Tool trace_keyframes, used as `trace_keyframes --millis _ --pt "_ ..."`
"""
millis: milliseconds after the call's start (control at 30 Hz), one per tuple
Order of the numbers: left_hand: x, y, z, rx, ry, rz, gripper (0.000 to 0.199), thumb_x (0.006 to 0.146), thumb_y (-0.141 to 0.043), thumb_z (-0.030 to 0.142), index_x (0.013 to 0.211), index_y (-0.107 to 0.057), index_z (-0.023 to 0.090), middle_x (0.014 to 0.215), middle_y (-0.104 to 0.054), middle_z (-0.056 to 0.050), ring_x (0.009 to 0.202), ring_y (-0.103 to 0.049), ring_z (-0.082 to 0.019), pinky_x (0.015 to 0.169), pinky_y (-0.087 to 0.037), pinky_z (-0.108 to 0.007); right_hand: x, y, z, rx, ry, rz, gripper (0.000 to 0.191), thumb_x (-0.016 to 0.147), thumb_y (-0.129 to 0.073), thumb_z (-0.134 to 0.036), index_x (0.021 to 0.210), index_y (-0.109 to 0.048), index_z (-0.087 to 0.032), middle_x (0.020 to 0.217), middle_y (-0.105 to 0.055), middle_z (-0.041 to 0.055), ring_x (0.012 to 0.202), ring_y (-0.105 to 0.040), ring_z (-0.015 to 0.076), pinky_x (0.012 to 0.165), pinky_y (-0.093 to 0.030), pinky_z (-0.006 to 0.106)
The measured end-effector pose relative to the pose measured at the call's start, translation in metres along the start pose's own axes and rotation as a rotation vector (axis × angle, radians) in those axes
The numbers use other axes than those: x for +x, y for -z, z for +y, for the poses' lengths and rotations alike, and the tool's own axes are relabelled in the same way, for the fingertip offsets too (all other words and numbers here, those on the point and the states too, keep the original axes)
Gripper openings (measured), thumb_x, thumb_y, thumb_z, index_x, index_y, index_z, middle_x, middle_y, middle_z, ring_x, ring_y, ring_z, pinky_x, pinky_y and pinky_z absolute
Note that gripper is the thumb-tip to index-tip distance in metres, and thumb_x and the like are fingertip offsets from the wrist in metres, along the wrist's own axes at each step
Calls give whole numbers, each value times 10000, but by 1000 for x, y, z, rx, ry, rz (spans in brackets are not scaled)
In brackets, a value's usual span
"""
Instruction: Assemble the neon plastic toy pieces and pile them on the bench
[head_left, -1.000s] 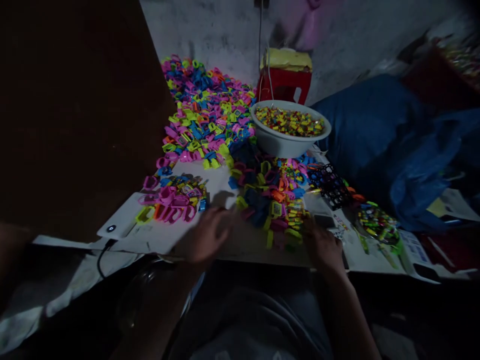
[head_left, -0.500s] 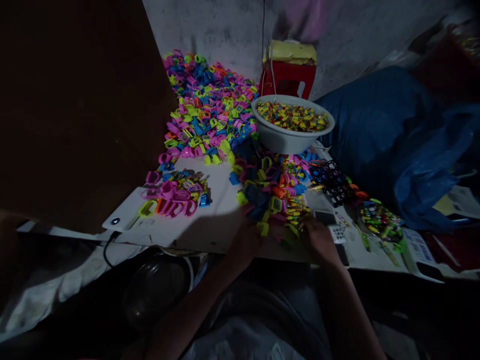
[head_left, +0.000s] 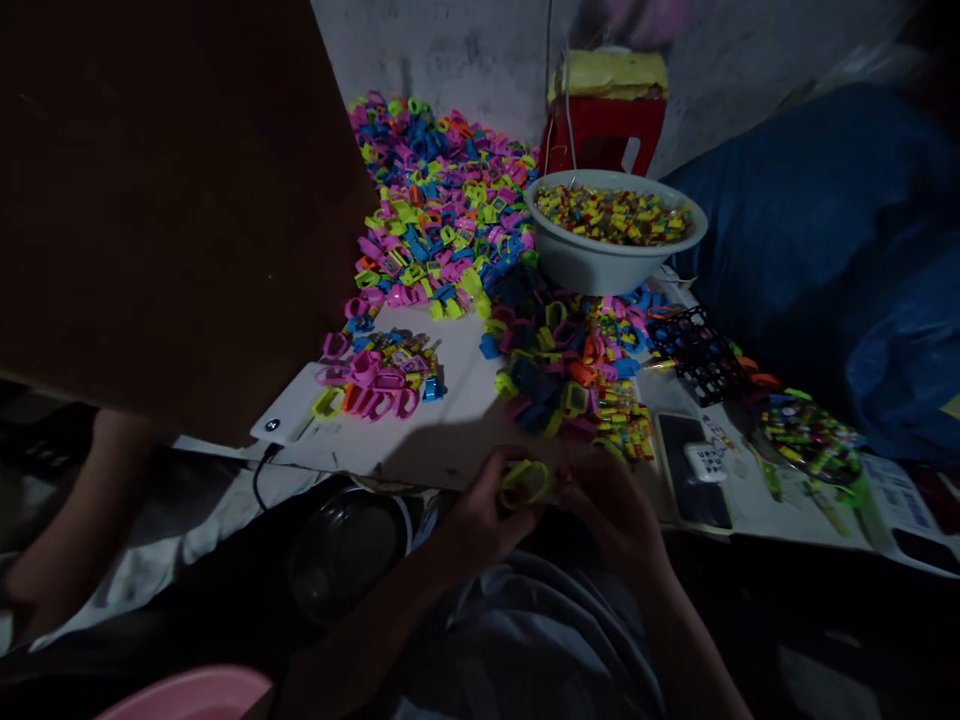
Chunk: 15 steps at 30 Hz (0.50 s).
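Near the table's front edge my left hand (head_left: 478, 522) is closed around a yellow-green toy watch (head_left: 517, 484), its loop facing up at me. Close on the right, my right hand (head_left: 616, 508) has its fingers pinched together beside the watch; what they hold is too dark and small to name. Just beyond both hands lies a shaded heap of toy watches (head_left: 559, 350) in pink, blue, yellow and orange. Small yellow and red pieces (head_left: 626, 425) lie beside that heap. A smaller group of mostly pink toy watches (head_left: 379, 375) rests to the left.
A grey basin (head_left: 600, 265) full of small yellow and red pieces stands behind, before a red stool (head_left: 600, 140). A large watch pile (head_left: 442, 210) spreads at the back left. A brown board (head_left: 172, 200) blocks the left. A phone (head_left: 686, 470) lies right. Another person's arm (head_left: 90, 510) shows far left.
Both hands have drawn back from the heap toward the table edge and closer together. The left hand now has a yellow-green toy watch. Another person's arm has come into view at left.
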<state>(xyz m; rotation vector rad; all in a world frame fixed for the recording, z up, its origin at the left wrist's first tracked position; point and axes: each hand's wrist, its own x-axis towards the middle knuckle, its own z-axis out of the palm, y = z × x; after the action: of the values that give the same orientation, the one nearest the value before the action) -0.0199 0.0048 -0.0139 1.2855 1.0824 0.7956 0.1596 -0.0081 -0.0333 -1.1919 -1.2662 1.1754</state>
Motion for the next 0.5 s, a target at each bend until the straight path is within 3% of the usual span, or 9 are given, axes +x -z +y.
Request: trace_keyframes --millis 100,267,500 --pt "-4 -1 8 127 -97 54 355 735 -706 239 1058 -560 211 1135 -589 -30 1045 -585 -172 884 -459 -238 -1 -4 -3 -163 80 -21 154 858 -625 -355 900 -600 -209 848 -672 33 728 -630 146 633 -501 227" --pt "-8 1 20 159 26 108 393 672 -769 294 1023 -610 214 909 -699 9 821 -660 -145 705 -504 -202 -8 0 -2 -206 161 -17 116 889 -585 -316 923 -593 -205 865 -664 41 750 -631 146 655 -519 232" --pt "-17 -1 37 205 27 162 329 658 -767 239 970 -666 218 889 -750 9 819 -694 -161 730 -518 -221 -22 -6 0 -201 262 29 96 870 -603 -249 935 -534 -231 936 -661 58 820 -656 162 660 -548 254"
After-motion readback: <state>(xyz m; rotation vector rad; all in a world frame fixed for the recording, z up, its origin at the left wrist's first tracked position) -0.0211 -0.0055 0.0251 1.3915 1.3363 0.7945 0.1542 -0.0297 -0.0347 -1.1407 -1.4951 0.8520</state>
